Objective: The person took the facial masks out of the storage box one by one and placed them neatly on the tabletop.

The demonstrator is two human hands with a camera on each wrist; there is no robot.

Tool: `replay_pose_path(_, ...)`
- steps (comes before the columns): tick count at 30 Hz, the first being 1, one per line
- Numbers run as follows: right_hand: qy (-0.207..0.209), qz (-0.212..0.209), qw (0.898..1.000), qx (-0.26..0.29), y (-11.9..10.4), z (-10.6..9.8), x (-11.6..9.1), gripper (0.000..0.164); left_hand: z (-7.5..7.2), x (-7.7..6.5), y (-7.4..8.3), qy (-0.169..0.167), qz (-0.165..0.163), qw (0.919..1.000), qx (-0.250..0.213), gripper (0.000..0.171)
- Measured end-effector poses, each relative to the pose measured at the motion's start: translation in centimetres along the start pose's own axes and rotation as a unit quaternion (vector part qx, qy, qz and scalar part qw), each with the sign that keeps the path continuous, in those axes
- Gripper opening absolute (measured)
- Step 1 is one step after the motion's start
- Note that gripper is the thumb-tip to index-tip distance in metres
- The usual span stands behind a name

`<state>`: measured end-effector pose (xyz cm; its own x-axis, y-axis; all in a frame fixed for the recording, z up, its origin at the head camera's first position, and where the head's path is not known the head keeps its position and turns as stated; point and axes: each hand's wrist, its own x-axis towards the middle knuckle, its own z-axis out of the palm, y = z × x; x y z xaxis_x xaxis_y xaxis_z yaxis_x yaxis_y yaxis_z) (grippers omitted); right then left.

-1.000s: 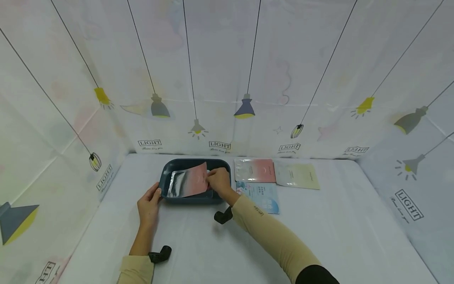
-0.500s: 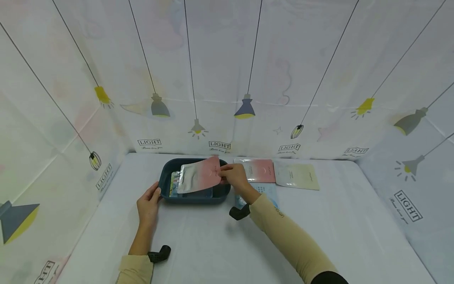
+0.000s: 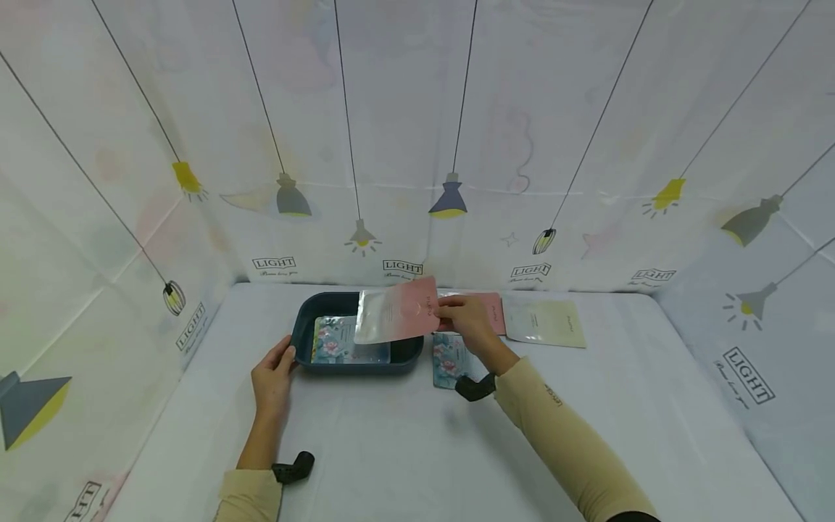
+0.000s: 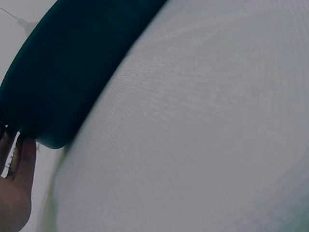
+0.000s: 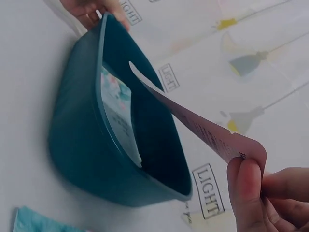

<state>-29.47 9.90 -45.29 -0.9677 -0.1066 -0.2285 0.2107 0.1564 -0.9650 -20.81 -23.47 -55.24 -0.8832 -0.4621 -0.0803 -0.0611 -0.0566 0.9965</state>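
My right hand (image 3: 466, 315) pinches one end of a pink-and-silver sheet mask packet (image 3: 398, 312). The packet is tilted above the right part of a dark teal plastic bin (image 3: 352, 370); in the right wrist view it is seen nearly edge-on, the thumb (image 5: 248, 181) pressed on its corner. Inside the bin lies a blue floral packet (image 3: 335, 344), with a yellowish edge showing at its left. At the bin's left end my left hand (image 3: 272, 377) grips the rim. Only part of that hand (image 4: 17, 188) appears in the left wrist view, against the bin's outer wall.
Right of the bin on the white table (image 3: 391, 449) lie a blue floral packet (image 3: 449, 361), a pink packet (image 3: 494, 312) partly behind my right hand, and a pale yellow-green packet (image 3: 548, 322). A lamp-print cloth (image 3: 404, 145) hangs behind and at the sides.
My right hand has lifted the pink packet out of the bin and moved it to the right, uncovering the blue floral packet inside. My left hand has stayed at the rim.
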Motion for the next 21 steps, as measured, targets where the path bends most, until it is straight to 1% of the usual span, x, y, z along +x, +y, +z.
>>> replay_pose_path(4, -0.006, -0.013, 1.000, 0.001, 0.1, -2.0, -0.2, 0.029, 0.0, 0.0, -0.1, 0.002, -0.003, 1.0000, -0.004, 0.041)
replay_pose_path(9, -0.012, -0.029, 0.999, 0.008, 0.6, -4.7, -0.6, 0.032, 0.0, 0.0, 0.0, -0.004, -0.004, 0.9998, -0.020, 0.042)
replay_pose_path(11, -0.012, -0.025, 1.000, 0.010, 0.6, -5.7, -1.0, 0.034, 0.0, -0.4, 0.7, -0.009, -0.009, 0.9996, -0.024, 0.042)
replay_pose_path(12, -0.009, -0.023, 1.000, 0.011, 0.7, -6.2, -1.1, 0.035, 0.0, -0.4, 0.6, -0.008, -0.009, 0.9997, -0.022, 0.042)
replay_pose_path(16, 0.007, -0.008, 1.000, 0.013, 1.1, -8.1, -1.5, 0.039, 0.0, -0.3, 0.5, -0.003, -0.007, 1.0000, -0.005, 0.042)
replay_pose_path(17, 0.011, -0.006, 1.000, 0.015, 1.2, -8.6, -1.6, 0.039, 0.0, -0.2, 0.2, -0.001, -0.003, 1.0000, -0.002, 0.042)
replay_pose_path(18, 0.016, -0.004, 1.000, 0.017, 1.6, -9.1, -1.4, 0.040, 0.0, 0.1, -0.2, 0.002, -0.002, 1.0000, -0.001, 0.042)
replay_pose_path(21, 0.018, -0.005, 1.000, 0.021, 1.9, -10.5, -1.7, 0.042, 0.0, 0.1, -0.3, 0.003, -0.003, 1.0000, -0.009, 0.042)
